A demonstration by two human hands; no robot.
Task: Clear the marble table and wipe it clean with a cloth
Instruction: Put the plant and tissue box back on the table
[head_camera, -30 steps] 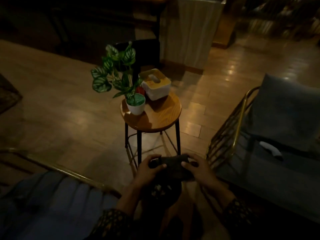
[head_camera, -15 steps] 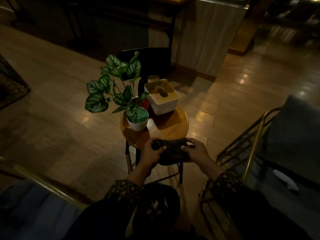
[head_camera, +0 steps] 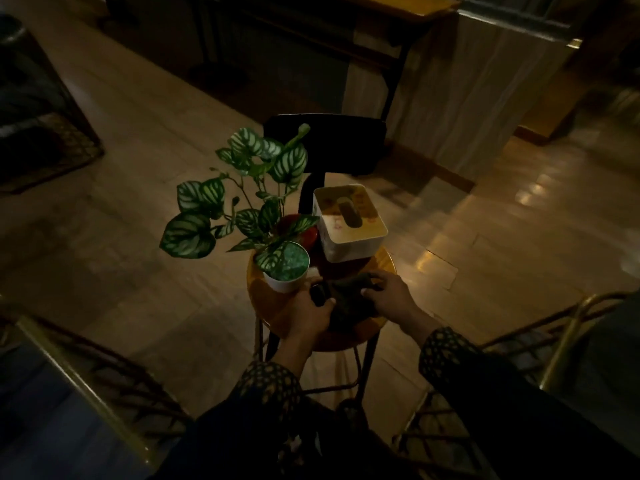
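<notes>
Gripping dark crumpled cloth (head_camera: 349, 296), left hand (head_camera: 308, 315), right hand (head_camera: 391, 296)

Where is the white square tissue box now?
In the head view, the white square tissue box stands at the far right of the round wooden stool top, beside the potted plant.

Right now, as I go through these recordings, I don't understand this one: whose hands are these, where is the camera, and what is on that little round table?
No machine here: a person wears one camera on the head, looking forward and down. Their left hand and right hand together hold a dark cloth over the near side of a small round wooden-topped table. On it stand a potted plant, a white tissue box and something red between them, too dim to identify. A dark chair stands behind.
</notes>
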